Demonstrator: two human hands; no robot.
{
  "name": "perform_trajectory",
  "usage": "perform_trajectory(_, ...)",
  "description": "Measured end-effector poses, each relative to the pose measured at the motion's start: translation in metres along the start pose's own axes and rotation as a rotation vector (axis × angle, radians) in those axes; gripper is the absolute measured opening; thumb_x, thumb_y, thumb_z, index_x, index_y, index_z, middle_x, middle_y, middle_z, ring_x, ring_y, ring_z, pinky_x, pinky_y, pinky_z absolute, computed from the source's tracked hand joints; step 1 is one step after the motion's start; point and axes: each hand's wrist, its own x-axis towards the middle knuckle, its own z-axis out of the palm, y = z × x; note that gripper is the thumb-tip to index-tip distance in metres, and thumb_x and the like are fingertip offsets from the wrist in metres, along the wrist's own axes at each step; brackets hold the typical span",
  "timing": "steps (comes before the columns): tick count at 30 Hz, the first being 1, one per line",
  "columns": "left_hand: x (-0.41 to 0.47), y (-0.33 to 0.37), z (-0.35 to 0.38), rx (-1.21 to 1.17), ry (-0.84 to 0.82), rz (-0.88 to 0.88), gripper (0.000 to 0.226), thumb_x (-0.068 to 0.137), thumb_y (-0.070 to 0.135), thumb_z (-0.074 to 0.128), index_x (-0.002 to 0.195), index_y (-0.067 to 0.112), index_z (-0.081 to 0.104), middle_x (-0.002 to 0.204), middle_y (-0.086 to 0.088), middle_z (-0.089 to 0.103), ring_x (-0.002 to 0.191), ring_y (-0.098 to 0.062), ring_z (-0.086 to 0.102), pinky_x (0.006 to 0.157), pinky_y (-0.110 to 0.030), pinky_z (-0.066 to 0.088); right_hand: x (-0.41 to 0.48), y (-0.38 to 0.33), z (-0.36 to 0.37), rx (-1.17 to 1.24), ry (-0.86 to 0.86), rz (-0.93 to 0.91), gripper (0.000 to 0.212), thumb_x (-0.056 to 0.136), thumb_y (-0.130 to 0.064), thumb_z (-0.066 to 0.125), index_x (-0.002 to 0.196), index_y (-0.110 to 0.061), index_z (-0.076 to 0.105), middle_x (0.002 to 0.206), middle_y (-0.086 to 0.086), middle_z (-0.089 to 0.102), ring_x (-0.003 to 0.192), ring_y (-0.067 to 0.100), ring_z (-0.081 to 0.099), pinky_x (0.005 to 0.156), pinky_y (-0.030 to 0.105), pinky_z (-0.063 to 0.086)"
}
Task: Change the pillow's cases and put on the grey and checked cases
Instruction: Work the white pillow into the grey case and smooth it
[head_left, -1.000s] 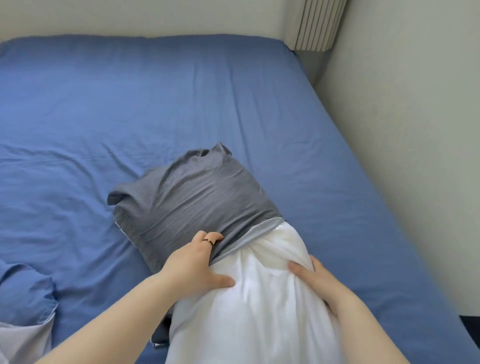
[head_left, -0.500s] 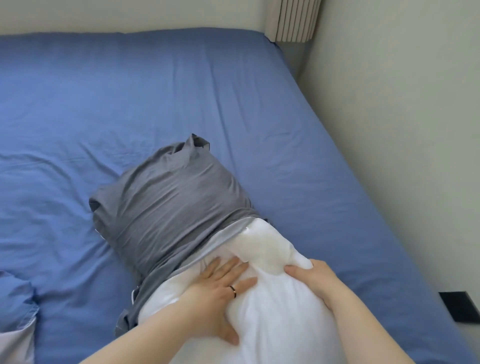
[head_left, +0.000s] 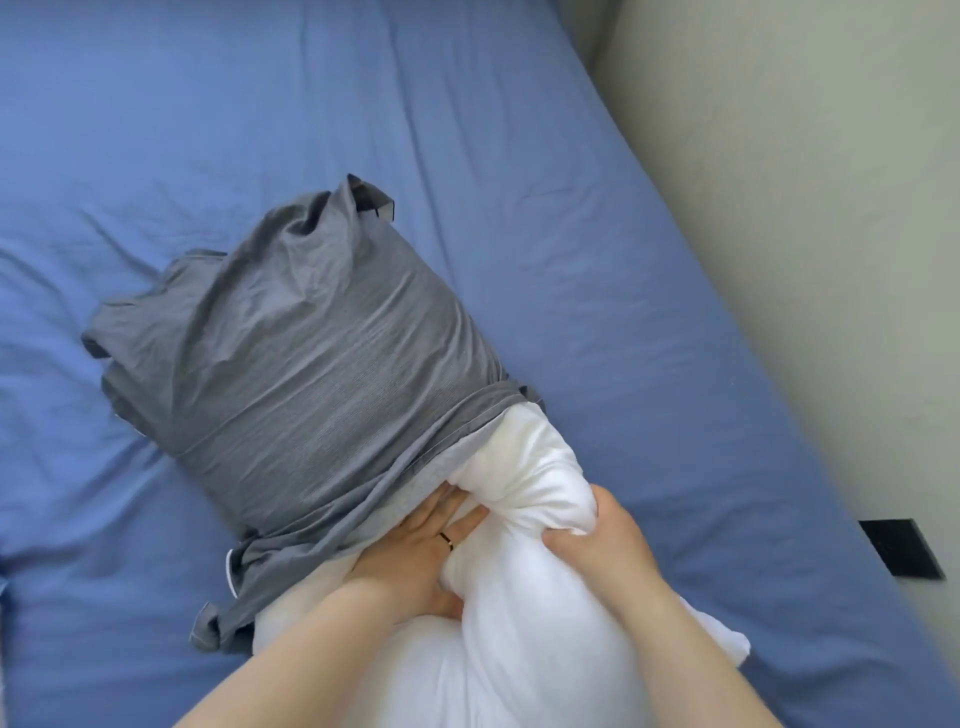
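A white pillow (head_left: 524, 623) lies on the blue bed, its far half inside a grey case (head_left: 311, 353). The case's open hem runs slantwise across the pillow, bunched at the near left. My left hand (head_left: 421, 545), with a ring on one finger, lies flat on the pillow with its fingertips under the hem. My right hand (head_left: 602, 540) clutches a bunched fold of the white pillow just outside the case's mouth. No checked case is in view.
The blue sheet (head_left: 260, 104) covers the bed all round the pillow. A pale wall (head_left: 805, 208) runs along the bed's right side. A black object (head_left: 901, 548) lies in the gap at the right edge.
My left hand has slid forward until its fingertips are under the case's hem. My right hand has closed on a fold of the pillow. The view has tilted down and closer.
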Motion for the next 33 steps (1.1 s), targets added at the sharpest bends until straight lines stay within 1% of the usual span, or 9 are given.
perform_trajectory(6,-0.028,0.01,-0.017,0.224,0.218,0.054,0.084,0.08,0.065,0.035,0.143,0.027,-0.008,0.15,0.007,-0.017,0.135,-0.019,-0.027,0.094,-0.026,-0.041,-0.04,0.003,0.055,-0.502,0.365,-0.295,0.072,0.078,-0.039,0.056,0.141,-0.027,0.024,0.123,-0.005,0.044,0.11,0.02,0.051,0.083,0.028,0.038)
perform_trajectory(10,-0.082,0.013,-0.029,0.138,0.42,0.027,0.085,0.067,0.071,0.032,0.131,0.017,0.047,0.12,0.003,0.063,0.142,-0.012,-0.013,0.11,-0.033,-0.001,-0.055,-0.006,0.053,-0.563,0.403,-0.458,0.069,0.046,-0.015,0.086,0.111,-0.013,0.064,0.087,0.007,0.064,0.063,0.026,0.064,0.05,0.033,0.046)
perform_trajectory(14,-0.144,0.009,0.006,-0.098,0.796,-0.092,0.061,0.085,0.066,0.011,0.129,0.031,0.036,0.155,0.011,0.011,0.142,-0.002,-0.002,0.114,-0.026,0.002,-0.071,-0.005,0.055,-0.617,0.445,-0.592,0.069,0.023,0.0,0.088,0.09,-0.012,0.072,0.071,0.005,0.065,0.043,0.021,0.058,0.04,0.023,0.031)
perform_trajectory(17,-0.181,0.008,0.033,-0.627,0.956,-0.6,0.102,0.054,0.083,0.041,0.135,0.021,0.04,0.144,-0.015,0.036,0.132,-0.031,0.037,0.11,-0.042,0.025,-0.076,-0.003,0.053,-0.606,0.447,-0.566,0.065,0.026,0.006,0.086,0.088,-0.009,0.072,0.078,0.011,0.068,0.045,0.025,0.06,0.036,0.03,0.042)
perform_trajectory(19,-0.193,0.016,0.035,-1.177,0.731,-0.946,0.123,0.033,0.06,0.064,0.14,0.009,0.031,0.147,-0.019,0.032,0.132,-0.036,0.035,0.106,-0.045,0.029,-0.079,-0.006,0.054,-0.599,0.447,-0.578,0.063,0.027,0.008,0.085,0.087,-0.007,0.072,0.082,0.013,0.069,0.047,0.026,0.062,0.038,0.033,0.045)
perform_trajectory(21,-0.193,0.024,0.029,-1.487,0.548,-0.913,0.107,0.048,0.041,0.07,0.14,0.005,0.028,0.145,-0.018,0.034,0.131,-0.032,0.037,0.105,-0.04,0.03,-0.085,-0.009,0.057,-0.613,0.459,-0.613,0.061,0.027,0.006,0.086,0.085,-0.007,0.072,0.083,0.012,0.069,0.049,0.026,0.062,0.04,0.032,0.046)
perform_trajectory(26,-0.176,0.03,0.013,-1.336,0.605,-0.633,0.089,0.03,0.053,0.061,0.114,0.023,0.054,0.111,0.008,0.057,0.101,-0.014,0.057,0.075,-0.023,0.044,-0.107,-0.022,0.072,-0.595,0.439,-0.715,0.04,0.042,-0.005,0.08,0.081,-0.011,0.072,0.075,0.004,0.069,0.052,0.025,0.064,0.044,0.026,0.035)
perform_trajectory(29,-0.171,0.042,-0.001,-1.239,0.573,-0.602,0.054,0.055,0.044,0.056,0.107,0.027,0.057,0.094,0.014,0.06,0.093,-0.013,0.058,0.078,-0.03,0.05,-0.117,-0.035,0.073,-0.58,0.43,-0.754,0.024,0.058,-0.015,0.058,0.079,-0.013,0.071,0.069,0.0,0.067,0.05,0.023,0.062,0.047,0.026,0.036)
perform_trajectory(33,-0.168,0.054,-0.011,-1.107,0.625,-0.518,0.017,0.081,0.03,0.051,0.093,0.024,0.061,0.073,0.02,0.053,0.072,-0.004,0.053,0.062,-0.013,0.04,-0.127,-0.049,0.078,-0.556,0.123,-0.62,0.048,0.088,-0.049,0.041,0.123,-0.018,0.05,0.113,0.001,0.061,0.104,0.025,0.056,0.087,0.033,0.038)
